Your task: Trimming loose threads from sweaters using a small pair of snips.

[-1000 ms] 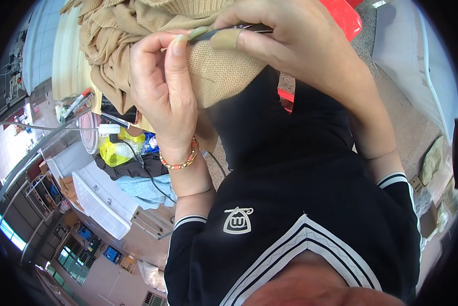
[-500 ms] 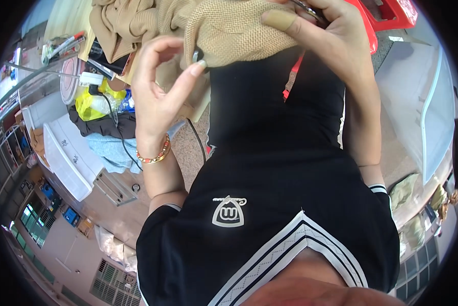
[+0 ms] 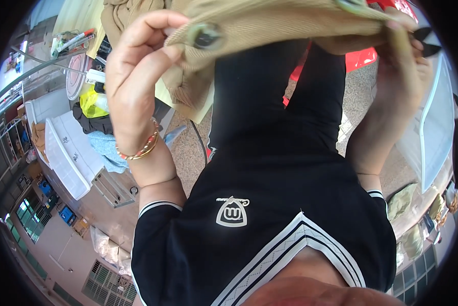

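A beige knit garment (image 3: 280,30) is stretched between my two hands at the top of the view. My left hand (image 3: 137,76) pinches its edge between thumb and fingers, right beside a large round button (image 3: 206,36). At the other end my right hand (image 3: 405,64) is closed on the fabric, somewhat blurred. A dark, pointed blade-like tool (image 3: 429,43) sticks out past the right fingers; its handle is hidden. Another button (image 3: 352,4) shows on the knit near the top edge.
More beige knit (image 3: 129,23) is heaped at the upper left. Nearby lie a white power strip (image 3: 95,76), a yellow bag (image 3: 92,103) and a light blue cloth (image 3: 106,150). A red plastic stool (image 3: 361,58) stands behind my legs, and a translucent bin (image 3: 428,122) at the right.
My right hand has moved right and slightly down, drawing the bunched knit out into a long strip. My left hand has shifted left and up and now pinches the edge by a button.
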Tool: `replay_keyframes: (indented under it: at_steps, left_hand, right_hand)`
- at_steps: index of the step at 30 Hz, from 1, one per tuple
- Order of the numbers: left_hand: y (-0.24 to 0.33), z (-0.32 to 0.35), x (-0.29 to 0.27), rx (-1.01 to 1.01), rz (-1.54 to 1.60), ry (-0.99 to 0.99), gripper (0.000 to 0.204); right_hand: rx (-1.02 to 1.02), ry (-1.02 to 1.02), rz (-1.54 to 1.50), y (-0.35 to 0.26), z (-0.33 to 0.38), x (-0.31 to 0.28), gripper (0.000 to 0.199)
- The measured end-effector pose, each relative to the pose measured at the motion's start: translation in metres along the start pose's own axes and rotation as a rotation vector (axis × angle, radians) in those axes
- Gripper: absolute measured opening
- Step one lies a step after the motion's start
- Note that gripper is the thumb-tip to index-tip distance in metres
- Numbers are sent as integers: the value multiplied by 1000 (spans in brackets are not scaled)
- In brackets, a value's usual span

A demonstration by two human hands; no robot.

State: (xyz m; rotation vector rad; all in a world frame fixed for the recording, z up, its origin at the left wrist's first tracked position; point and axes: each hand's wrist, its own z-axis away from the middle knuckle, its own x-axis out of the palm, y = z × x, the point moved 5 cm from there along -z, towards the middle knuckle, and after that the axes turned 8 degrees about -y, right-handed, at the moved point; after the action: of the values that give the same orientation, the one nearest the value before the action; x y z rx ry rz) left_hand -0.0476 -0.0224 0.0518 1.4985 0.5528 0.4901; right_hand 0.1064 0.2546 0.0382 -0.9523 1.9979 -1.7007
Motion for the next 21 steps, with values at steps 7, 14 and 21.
replay_keyframes:
  at_steps: [7, 14, 21]
  left_hand:
    - [27, 1, 20, 205, 328, -173, 39]
    - [2, -10, 13, -153, -241, -34, 29]
    - [11, 16, 0, -183, 237, -165, 48]
  right_hand:
    - [-116, -277, -200, -10, -8, -49, 22]
    - [83, -149, -13, 15, -12, -22, 12]
    - [98, -193, -60, 27, -14, -16, 12]
